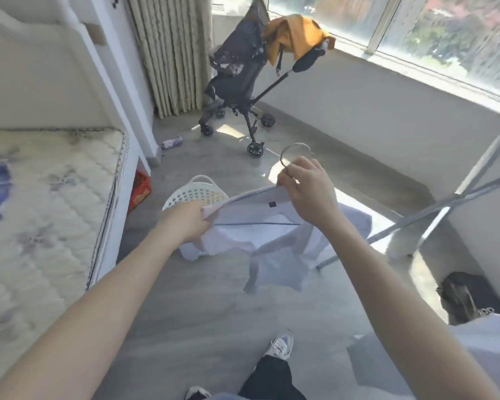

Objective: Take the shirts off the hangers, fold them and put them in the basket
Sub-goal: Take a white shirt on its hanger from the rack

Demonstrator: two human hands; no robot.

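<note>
A pale lilac shirt (274, 264) hangs on a wire hanger (295, 148) in front of me, above the floor. My right hand (306, 192) grips the hanger just below its round metal hook, at the shirt's collar. At the shirt's left shoulder, my left hand (185, 223) holds the fabric over the end of the hanger. The hanger's thin bottom bar shows through the open neck. Behind my left hand a white perforated basket (197, 192) stands on the floor, partly hidden by the hand and the shirt.
A bare mattress (41, 203) lies on the left. A dark stroller (237, 76) draped with a yellow garment stands by the curtain and window. A metal drying rack's legs (445, 203) cross on the right, and a black bag (468, 295) sits below them.
</note>
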